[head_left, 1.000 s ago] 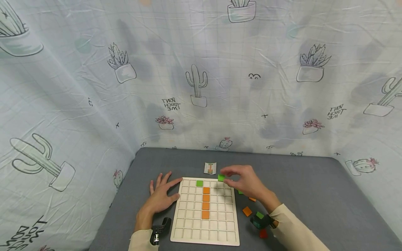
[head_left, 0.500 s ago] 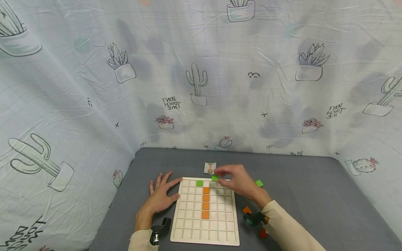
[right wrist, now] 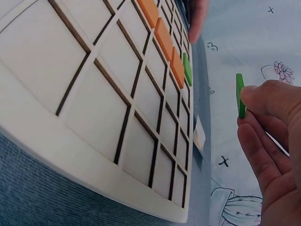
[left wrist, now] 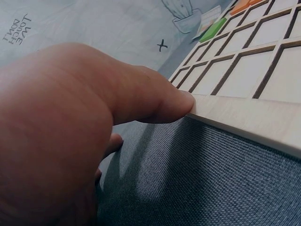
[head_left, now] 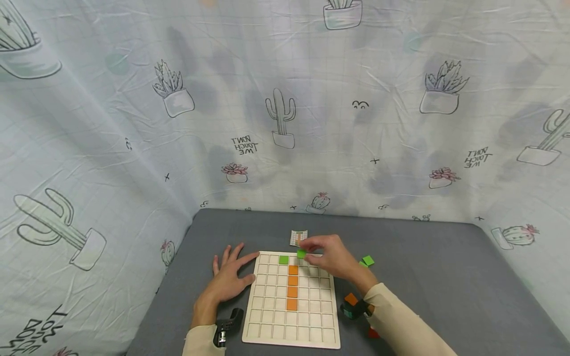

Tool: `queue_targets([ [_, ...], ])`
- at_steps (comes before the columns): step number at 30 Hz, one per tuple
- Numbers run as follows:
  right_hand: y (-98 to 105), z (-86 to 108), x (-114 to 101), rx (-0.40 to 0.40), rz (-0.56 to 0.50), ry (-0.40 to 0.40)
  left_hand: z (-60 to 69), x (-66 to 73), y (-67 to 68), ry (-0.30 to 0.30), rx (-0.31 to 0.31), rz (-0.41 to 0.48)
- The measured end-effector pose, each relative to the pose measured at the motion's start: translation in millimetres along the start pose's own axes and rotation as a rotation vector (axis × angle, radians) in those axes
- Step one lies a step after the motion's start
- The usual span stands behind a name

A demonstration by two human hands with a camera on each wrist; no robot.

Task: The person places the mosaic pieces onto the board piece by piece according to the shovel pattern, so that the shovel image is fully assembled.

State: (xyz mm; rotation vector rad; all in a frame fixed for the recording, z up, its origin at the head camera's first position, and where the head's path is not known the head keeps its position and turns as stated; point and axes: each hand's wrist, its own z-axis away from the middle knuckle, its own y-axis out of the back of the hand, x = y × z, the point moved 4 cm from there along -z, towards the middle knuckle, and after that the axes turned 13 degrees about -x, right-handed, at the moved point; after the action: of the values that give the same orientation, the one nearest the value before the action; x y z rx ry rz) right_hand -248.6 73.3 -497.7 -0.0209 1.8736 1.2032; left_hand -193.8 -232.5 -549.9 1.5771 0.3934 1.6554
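Note:
A pale wooden grid board [head_left: 316, 319] lies on the grey table. Several orange square tiles [head_left: 292, 281] form a column in it, and one green tile [head_left: 283, 259] sits in the far row. My right hand [head_left: 331, 257] pinches another green tile [right wrist: 240, 95] between thumb and fingers, above the board's far edge. In the right wrist view that tile is clear of the board, seen edge-on. My left hand [head_left: 229, 279] is spread on the table at the board's left, its thumb and a finger touching the rim, as the left wrist view shows of the thumb [left wrist: 174, 103].
A small printed pattern card [head_left: 296, 237] lies just beyond the board. To the right are loose green tiles [head_left: 367, 260], an orange tile [head_left: 351, 299] and a red tile [head_left: 373, 333], partly hidden by the right forearm. A cactus-print cloth [head_left: 329, 163] hangs behind the table.
My right hand has moved left along the board's far edge, carrying the green tile toward the green one in the grid. Loose green tiles at right have come into view. My left hand stays put.

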Motion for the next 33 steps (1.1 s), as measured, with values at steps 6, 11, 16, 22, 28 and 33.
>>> queue_targets([
  [6, -4.1, -1.6, 4.0, 0.002, 0.014, -0.010, -0.3, 0.3, 0.2, -0.002, 0.001, -0.001],
  [11, -6.1, -3.2, 5.0, 0.000, 0.009, -0.019, -0.5, 0.3, 0.3, -0.003, 0.003, -0.007],
  [16, -6.8, -3.6, 4.8, -0.001, 0.001, -0.024, -0.7, 0.2, 0.4, -0.004, 0.000, -0.007],
  [22, -7.2, -4.7, 5.4, 0.002, 0.009, 0.002, -2.6, -0.5, 1.6, -0.002, -0.002, -0.015],
  [28, -8.7, -9.3, 7.3, -0.009, 0.000, 0.009, -4.2, -0.2, 4.0, -0.005, -0.007, -0.014],
  [33, -11.8, -12.2, 8.6, -0.018, -0.009, 0.014, -4.5, 0.2, 5.2, -0.007, -0.014, -0.004],
])
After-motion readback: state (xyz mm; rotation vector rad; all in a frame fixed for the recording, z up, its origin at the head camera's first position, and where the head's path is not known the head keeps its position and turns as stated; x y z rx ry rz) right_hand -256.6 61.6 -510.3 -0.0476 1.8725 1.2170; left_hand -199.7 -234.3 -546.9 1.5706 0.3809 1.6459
